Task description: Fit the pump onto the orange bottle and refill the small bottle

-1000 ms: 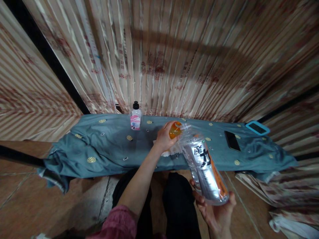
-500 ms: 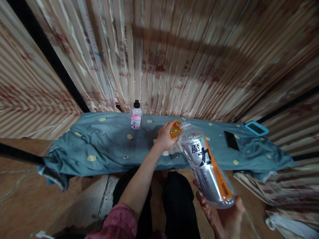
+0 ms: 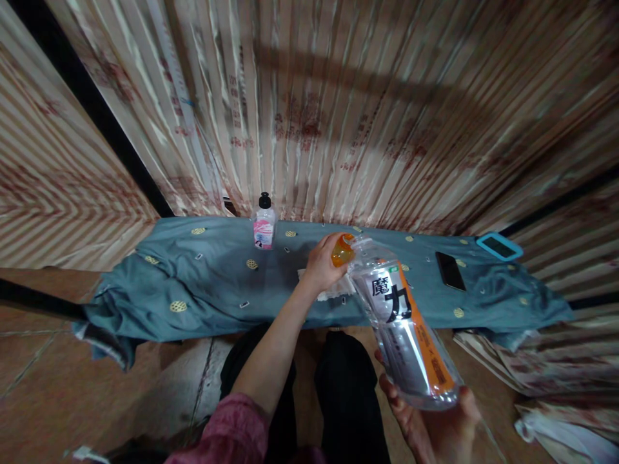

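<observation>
A large clear plastic bottle (image 3: 403, 335) with a silver and orange label lies tilted in my right hand (image 3: 435, 428), which cups its base from below. Its neck points away from me, up and to the left. My left hand (image 3: 322, 265) is closed around the orange cap (image 3: 341, 251) at the neck. Under my left hand a white cloth (image 3: 333, 290) lies on the blue-green sheet (image 3: 203, 290) that covers a low surface.
A small bottle with a pink label and black cap (image 3: 264, 223) stands at the back of the sheet. A black phone (image 3: 450, 271) and a turquoise-edged device (image 3: 499, 247) lie at the right. Striped curtains hang behind. My dark-trousered legs are below.
My right hand has lowered the bottle's base a little down and to the right. My left hand has stayed on the cap.
</observation>
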The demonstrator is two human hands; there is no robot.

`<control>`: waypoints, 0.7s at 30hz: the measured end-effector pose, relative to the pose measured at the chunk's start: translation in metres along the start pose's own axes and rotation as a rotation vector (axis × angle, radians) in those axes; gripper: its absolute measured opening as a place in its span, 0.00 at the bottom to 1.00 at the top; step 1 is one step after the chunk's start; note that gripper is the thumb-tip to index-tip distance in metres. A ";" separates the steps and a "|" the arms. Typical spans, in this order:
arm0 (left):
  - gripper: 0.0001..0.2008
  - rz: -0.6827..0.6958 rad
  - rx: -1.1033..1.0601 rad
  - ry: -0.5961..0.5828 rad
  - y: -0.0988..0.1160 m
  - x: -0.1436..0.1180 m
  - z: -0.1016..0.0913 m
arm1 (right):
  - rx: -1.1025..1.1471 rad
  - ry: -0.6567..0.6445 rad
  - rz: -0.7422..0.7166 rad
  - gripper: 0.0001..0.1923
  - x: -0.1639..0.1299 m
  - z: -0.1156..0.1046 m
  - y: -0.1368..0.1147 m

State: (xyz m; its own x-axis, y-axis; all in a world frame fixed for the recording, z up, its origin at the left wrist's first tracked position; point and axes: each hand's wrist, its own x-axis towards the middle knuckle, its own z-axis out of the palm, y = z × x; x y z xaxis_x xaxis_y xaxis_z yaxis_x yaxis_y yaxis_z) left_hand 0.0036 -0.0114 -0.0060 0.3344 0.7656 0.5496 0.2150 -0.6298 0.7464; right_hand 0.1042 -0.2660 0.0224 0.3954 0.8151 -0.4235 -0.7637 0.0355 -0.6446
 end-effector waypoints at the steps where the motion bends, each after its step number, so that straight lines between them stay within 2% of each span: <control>1: 0.29 0.002 0.000 -0.002 0.000 0.000 0.000 | 0.010 0.006 0.009 0.51 -0.002 0.002 0.000; 7: 0.24 0.008 0.012 0.000 0.006 -0.001 -0.003 | 0.014 0.070 -0.008 0.49 -0.012 0.009 0.003; 13: 0.23 -0.041 0.064 0.020 0.011 -0.001 -0.006 | -0.012 0.067 -0.055 0.36 -0.018 0.014 0.005; 16: 0.22 -0.062 0.104 0.027 0.011 -0.001 -0.007 | -0.059 0.052 -0.017 0.29 -0.021 0.013 0.006; 21: 0.22 -0.081 0.144 0.047 0.012 -0.001 -0.006 | -0.065 0.044 -0.039 0.27 -0.024 0.014 0.008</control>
State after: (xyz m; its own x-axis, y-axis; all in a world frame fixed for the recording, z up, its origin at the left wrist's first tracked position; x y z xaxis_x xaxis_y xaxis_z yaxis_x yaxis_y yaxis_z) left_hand 0.0001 -0.0187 0.0048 0.2680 0.8178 0.5093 0.3701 -0.5755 0.7292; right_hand 0.0817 -0.2768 0.0365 0.4475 0.7875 -0.4238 -0.7129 0.0280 -0.7007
